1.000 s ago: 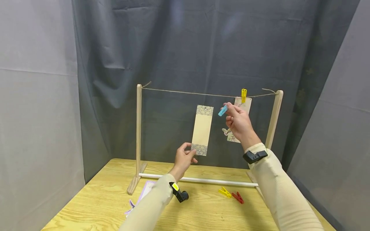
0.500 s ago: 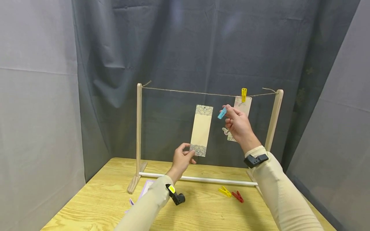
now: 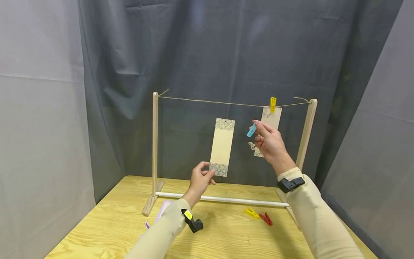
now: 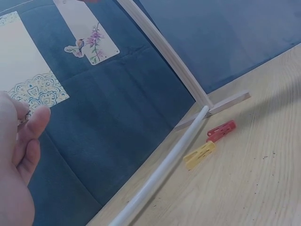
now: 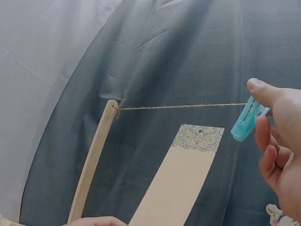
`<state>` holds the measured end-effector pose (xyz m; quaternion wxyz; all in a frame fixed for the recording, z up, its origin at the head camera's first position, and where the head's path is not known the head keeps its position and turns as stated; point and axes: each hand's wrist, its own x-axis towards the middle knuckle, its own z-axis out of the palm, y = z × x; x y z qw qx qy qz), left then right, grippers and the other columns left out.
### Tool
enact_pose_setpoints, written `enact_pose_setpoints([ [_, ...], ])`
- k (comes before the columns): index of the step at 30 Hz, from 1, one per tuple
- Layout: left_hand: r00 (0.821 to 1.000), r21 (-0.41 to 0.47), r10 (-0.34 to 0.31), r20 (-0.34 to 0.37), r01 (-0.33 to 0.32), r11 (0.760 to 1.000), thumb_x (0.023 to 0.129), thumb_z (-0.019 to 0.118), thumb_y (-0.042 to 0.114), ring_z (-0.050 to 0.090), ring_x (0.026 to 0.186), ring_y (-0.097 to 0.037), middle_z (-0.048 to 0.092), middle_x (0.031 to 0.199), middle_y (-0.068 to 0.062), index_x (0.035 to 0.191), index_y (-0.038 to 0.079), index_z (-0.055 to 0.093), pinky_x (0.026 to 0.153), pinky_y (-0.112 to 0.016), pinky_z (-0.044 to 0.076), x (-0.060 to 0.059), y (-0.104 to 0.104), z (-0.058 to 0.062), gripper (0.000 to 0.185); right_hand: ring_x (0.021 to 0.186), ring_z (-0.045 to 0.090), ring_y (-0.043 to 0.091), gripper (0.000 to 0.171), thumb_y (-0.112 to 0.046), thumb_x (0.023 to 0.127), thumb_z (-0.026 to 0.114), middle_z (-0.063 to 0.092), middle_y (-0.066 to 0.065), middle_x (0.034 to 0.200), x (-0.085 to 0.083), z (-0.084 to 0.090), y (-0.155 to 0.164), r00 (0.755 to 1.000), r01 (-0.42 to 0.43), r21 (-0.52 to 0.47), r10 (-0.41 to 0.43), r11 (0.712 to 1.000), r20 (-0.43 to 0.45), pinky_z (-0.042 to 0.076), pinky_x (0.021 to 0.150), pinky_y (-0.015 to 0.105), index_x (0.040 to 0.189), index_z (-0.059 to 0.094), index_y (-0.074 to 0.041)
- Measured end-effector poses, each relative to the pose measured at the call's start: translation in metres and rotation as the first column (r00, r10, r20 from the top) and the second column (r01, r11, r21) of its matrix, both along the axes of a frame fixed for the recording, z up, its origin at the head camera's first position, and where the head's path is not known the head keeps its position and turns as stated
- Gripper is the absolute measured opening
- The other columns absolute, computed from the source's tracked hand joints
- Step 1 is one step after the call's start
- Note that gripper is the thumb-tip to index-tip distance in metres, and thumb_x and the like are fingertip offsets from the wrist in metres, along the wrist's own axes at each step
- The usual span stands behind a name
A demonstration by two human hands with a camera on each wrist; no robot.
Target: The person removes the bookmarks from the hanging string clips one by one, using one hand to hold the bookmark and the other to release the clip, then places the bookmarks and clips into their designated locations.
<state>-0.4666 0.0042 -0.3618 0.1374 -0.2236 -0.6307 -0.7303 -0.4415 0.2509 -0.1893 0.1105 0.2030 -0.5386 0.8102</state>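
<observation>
My left hand (image 3: 199, 180) pinches the lower left corner of a cream bookmark (image 3: 222, 145) with lacy patterned ends and a small hole at the top. The bookmark stands nearly upright, its top edge below the string (image 3: 207, 101). To its right, my right hand (image 3: 271, 144) pinches a light blue clothespin (image 5: 245, 123) between thumb and fingers, its free end pointing down to the left. Behind that hand, a floral bookmark (image 4: 89, 33) with a bird cutout hangs from the string by a yellow clothespin (image 3: 273, 105).
Wooden posts (image 3: 155, 144) and a white bar (image 3: 242, 200) form the rack on the wooden table (image 3: 226, 241). A yellow clothespin (image 4: 199, 155) and a red clothespin (image 4: 221, 131) lie in front of the bar. A purple-edged card (image 3: 164, 208) lies partly under my left forearm.
My left hand has drifted slightly left with the cream bookmark. My right hand has lowered a little with the blue clothespin, which has turned steeper.
</observation>
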Motion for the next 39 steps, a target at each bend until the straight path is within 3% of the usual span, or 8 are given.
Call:
enact_pose_setpoints([
  [7, 1.000, -0.036, 0.030, 0.005, -0.030, 0.999, 0.100, 0.070, 0.010, 0.065, 0.055, -0.015, 0.075, 0.093, -0.018, 0.131, 0.001, 0.059, 0.059, -0.029, 0.052, 0.007, -0.008, -0.011, 0.034, 0.062, 0.046, 0.009, 0.020, -0.024, 0.103, 0.066, 0.063, 0.005, 0.107, 0.001, -0.016, 0.004, 0.999, -0.014, -0.001, 0.014, 1.000, 0.048, 0.040, 0.054, 0.019, 0.118, 0.075, -0.016],
  [13, 1.000, -0.046, 0.021, 0.007, -0.021, 0.999, 0.101, 0.069, 0.010, 0.066, 0.054, -0.014, 0.075, 0.088, -0.012, 0.131, 0.002, 0.059, 0.060, -0.032, 0.052, 0.013, -0.015, -0.016, 0.033, 0.060, 0.048, 0.008, 0.022, -0.025, 0.104, 0.065, 0.064, 0.002, 0.095, 0.004, -0.028, 0.009, 0.999, -0.026, -0.002, 0.026, 1.000, 0.045, 0.039, 0.052, 0.020, 0.122, 0.071, -0.013],
  [26, 0.999, -0.010, 0.036, 0.005, -0.036, 0.999, 0.100, 0.069, 0.008, 0.065, 0.053, -0.014, 0.074, 0.095, -0.024, 0.129, -0.001, 0.058, 0.058, -0.029, 0.052, 0.017, -0.028, -0.025, 0.033, 0.063, 0.045, 0.007, 0.026, -0.026, 0.103, 0.065, 0.058, 0.000, 0.098, 0.014, -0.054, 0.011, 0.996, -0.035, 0.012, 0.034, 0.999, 0.079, 0.039, 0.056, 0.020, 0.126, 0.072, -0.014],
  [33, 0.999, -0.009, 0.031, 0.027, -0.031, 0.999, 0.099, 0.070, 0.007, 0.064, 0.052, -0.014, 0.075, 0.085, -0.014, 0.129, -0.003, 0.058, 0.059, -0.027, 0.051, 0.027, -0.034, -0.027, 0.034, 0.061, 0.044, 0.007, 0.025, -0.025, 0.104, 0.064, 0.063, -0.002, 0.093, 0.015, -0.070, 0.012, 0.996, -0.047, -0.017, 0.048, 0.999, 0.077, 0.036, 0.054, 0.021, 0.123, 0.074, -0.014],
  [39, 0.999, -0.012, 0.037, 0.008, -0.036, 0.999, 0.098, 0.071, 0.007, 0.064, 0.051, -0.015, 0.075, 0.084, -0.015, 0.128, -0.004, 0.058, 0.056, -0.024, 0.050, 0.031, -0.037, -0.031, 0.034, 0.062, 0.043, 0.006, 0.019, -0.023, 0.105, 0.062, 0.068, 0.002, 0.099, 0.015, -0.080, 0.013, 0.995, -0.040, -0.036, 0.043, 0.999, 0.089, 0.035, 0.056, 0.020, 0.117, 0.075, -0.015],
])
